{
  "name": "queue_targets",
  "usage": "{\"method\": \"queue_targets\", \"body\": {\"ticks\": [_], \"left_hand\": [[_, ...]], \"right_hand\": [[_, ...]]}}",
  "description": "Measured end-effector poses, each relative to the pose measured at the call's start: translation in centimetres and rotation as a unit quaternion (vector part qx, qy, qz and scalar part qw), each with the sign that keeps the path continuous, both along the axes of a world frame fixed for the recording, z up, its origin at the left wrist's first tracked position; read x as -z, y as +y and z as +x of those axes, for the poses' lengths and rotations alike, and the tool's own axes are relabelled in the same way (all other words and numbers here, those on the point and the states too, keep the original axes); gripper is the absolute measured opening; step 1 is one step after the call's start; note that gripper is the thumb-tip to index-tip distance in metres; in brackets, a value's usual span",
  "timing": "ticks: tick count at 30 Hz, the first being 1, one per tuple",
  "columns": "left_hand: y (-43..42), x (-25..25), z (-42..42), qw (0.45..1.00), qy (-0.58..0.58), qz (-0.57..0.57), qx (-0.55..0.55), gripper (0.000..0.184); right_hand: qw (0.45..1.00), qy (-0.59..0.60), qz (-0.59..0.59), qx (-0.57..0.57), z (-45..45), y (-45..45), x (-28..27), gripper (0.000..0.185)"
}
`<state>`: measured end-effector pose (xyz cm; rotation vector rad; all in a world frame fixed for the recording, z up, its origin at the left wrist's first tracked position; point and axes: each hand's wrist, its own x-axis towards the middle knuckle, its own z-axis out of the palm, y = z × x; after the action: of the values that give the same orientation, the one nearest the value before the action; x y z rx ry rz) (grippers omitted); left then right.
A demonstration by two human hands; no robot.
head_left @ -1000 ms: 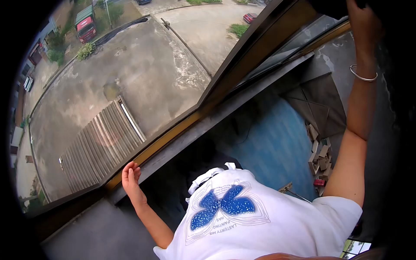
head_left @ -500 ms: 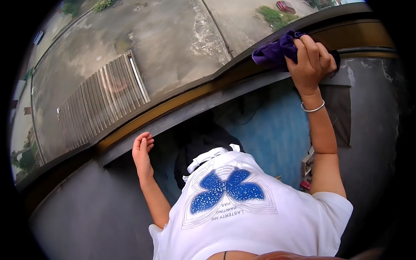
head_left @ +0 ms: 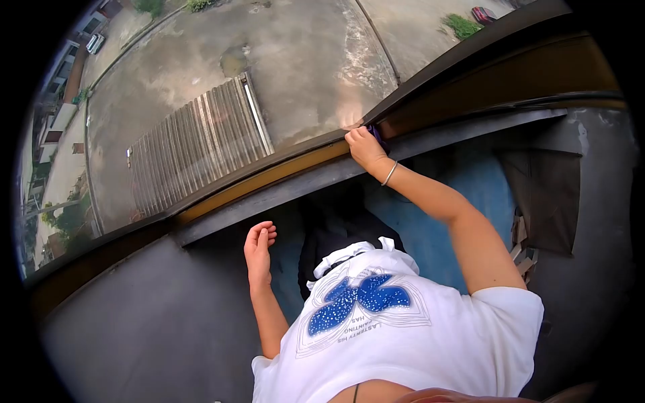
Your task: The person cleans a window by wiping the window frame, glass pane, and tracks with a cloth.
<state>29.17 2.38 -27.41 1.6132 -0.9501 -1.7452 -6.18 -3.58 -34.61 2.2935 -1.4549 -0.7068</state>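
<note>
My right hand (head_left: 367, 149) is closed on a purple cloth (head_left: 377, 137), mostly hidden behind the fingers. It presses at the window's dark and brown frame (head_left: 263, 177), by the lower edge of the glass. A faint reflection of the hand shows in the pane. Below the grey sill (head_left: 285, 191), my left hand (head_left: 259, 255) hangs in the air with loosely curled fingers and holds nothing.
Through the window lie a concrete yard (head_left: 302, 74), a corrugated metal roof (head_left: 201, 148) and a red vehicle (head_left: 483, 15). Beneath me is a blue floor (head_left: 430, 221). A dark brown box-like thing (head_left: 544, 201) stands at the right, near the grey wall (head_left: 605, 215).
My right hand has moved left along the window frame with the purple cloth, its arm now bent. The view has shifted; my left hand stays loosely curled below the sill.
</note>
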Motion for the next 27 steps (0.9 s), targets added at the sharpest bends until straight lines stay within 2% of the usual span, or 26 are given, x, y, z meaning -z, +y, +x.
{"method": "queue_targets", "body": {"ticks": [3,4,5,8,10,11,12,13,15,17,18,19,21,23,24,25,27], "left_hand": [[0.1,-0.3,-1.3,0.999,-0.018,-0.003,0.049,0.019],[0.2,-0.9,-2.4,0.998,-0.024,-0.006,0.061,0.019],[-0.3,-0.7,-2.7,0.997,-0.029,-0.012,0.072,0.02],[-1.3,-2.7,-5.8,0.99,-0.043,-0.064,0.118,0.021],[-2.1,-3.7,-8.4,0.985,-0.031,-0.097,0.139,0.02],[-2.8,-4.2,-9.4,0.983,-0.024,-0.113,0.142,0.019],[-3.5,-5.0,-10.5,0.974,-0.038,-0.177,0.137,0.018],[-3.5,-5.8,-11.8,0.962,-0.049,-0.235,0.133,0.017],[-5.0,-7.0,-13.1,0.916,-0.103,-0.375,0.1,0.015],[-5.5,-10.0,-16.7,0.831,-0.186,-0.519,0.077,0.017],[-5.8,-11.8,-18.0,0.79,-0.198,-0.576,0.072,0.02],[-6.2,-13.7,-19.6,0.745,-0.207,-0.63,0.068,0.025],[-7.7,-16.8,-22.2,0.627,-0.214,-0.748,0.032,0.039],[-8.5,-20.3,-24.8,0.56,-0.214,-0.8,-0.012,0.054],[-8.5,-21.9,-26.4,0.528,-0.205,-0.824,-0.014,0.06],[-8.6,-23.0,-27.9,0.495,-0.195,-0.846,-0.016,0.066],[-9.2,-23.3,-30.0,0.483,-0.173,-0.858,-0.016,0.074]], "right_hand": [[0.996,0.082,0.019,-0.011,1.1,0.0,3.1,0.033],[0.992,0.066,0.098,-0.034,-0.1,0.5,4.4,0.033],[0.993,0.091,0.073,-0.034,0.7,0.9,4.8,0.034],[0.999,0.024,0.039,-0.004,-0.3,2.2,3.9,0.028],[0.978,-0.118,0.172,-0.022,-1.7,3.1,2.5,0.023],[0.949,-0.195,0.249,0.008,-2.7,3.7,1.0,0.021],[0.906,-0.319,0.265,0.089,-3.7,4.3,0.0,0.022],[0.839,-0.437,0.277,0.167,-5.3,6.2,-0.1,0.024],[0.88,-0.442,0.064,0.163,-7.9,8.8,0.2,0.025],[0.746,-0.583,0.035,0.32,-10.4,12.0,-1.2,0.031],[0.681,-0.636,0.055,0.358,-10.9,12.7,-2.3,0.037],[0.67,-0.645,0.057,0.364,-10.7,13.1,-2.3,0.037],[0.501,-0.77,-0.082,0.386,-8.9,12.6,-2.9,0.039],[0.363,-0.872,-0.124,0.302,-6.4,11.1,-6.6,0.042],[0.369,-0.89,-0.141,0.228,-5.3,10.3,-9.0,0.043],[0.451,-0.846,-0.231,0.166,-4.3,9.6,-11.6,0.046],[0.473,-0.82,-0.27,0.18,-3.2,8.7,-15.0,0.056]]}}
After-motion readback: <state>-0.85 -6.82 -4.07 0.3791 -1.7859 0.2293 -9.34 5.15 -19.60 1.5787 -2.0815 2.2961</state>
